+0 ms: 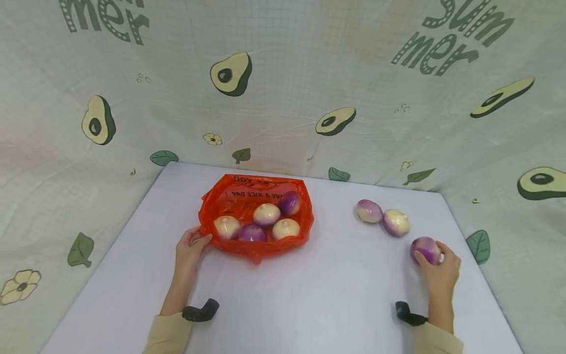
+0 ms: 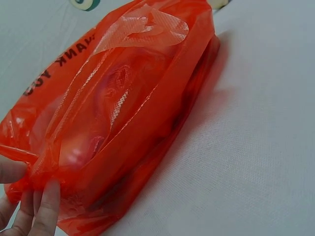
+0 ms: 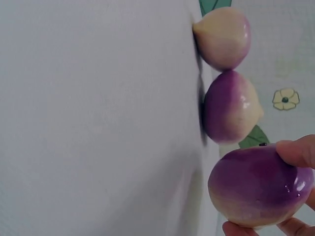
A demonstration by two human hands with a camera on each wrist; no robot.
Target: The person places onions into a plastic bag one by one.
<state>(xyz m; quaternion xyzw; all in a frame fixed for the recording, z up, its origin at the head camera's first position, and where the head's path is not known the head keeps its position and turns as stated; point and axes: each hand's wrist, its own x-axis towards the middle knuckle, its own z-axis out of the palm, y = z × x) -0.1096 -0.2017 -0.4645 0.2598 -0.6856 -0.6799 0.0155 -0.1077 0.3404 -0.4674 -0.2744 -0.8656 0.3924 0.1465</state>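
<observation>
A red plastic bag [image 1: 254,250] lies open on the table, with several glossy purple-and-cream turnips [image 1: 267,215] inside. My left hand [image 1: 190,248] pinches the bag's left edge; the left wrist view shows its thumb and fingers [image 2: 47,209] on the bunched red film. At the right, my right hand [image 1: 442,270] grips a turnip [image 1: 425,250] between thumb and fingers. In the right wrist view this turnip [image 3: 258,184] shows its purple side, above the table. Two more turnips lie beyond it, one pinkish [image 1: 369,211] and one mostly cream [image 1: 396,222].
Both hands work over a white-covered table [image 1: 309,305]. A pale cloth [image 1: 283,88] printed with avocados and leaves hangs behind it and along its sides. Dark wrist-camera mounts [image 1: 201,311] stick out from both wrists.
</observation>
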